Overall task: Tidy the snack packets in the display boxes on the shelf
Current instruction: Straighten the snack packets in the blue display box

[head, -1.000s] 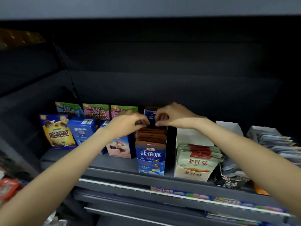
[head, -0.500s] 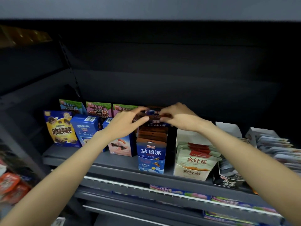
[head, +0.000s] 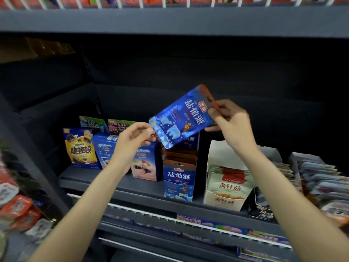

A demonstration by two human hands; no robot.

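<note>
A blue snack packet [head: 181, 120] with white characters hangs tilted in the air above the blue display box [head: 178, 178]. My right hand [head: 232, 125] pinches its brown top edge. My left hand [head: 132, 140] has its fingers curled at the packet's lower left corner and pinches it there. Several more packets of the same kind stand in a row inside the blue box, brown tops up. To its right, a white display box [head: 226, 197] holds several white and red packets.
Snack cartons [head: 81, 148] stand left of the blue box on the dark shelf [head: 117, 184]. Grey packets [head: 319, 174] in boxes fill the right end. A shelf board [head: 170, 21] runs overhead, and lower shelves carry more packets. The shelf's back is dark.
Both hands were down at the back of the blue box's packets. One blue packet has been lifted out and now hangs tilted above the box. The view moved closer.
</note>
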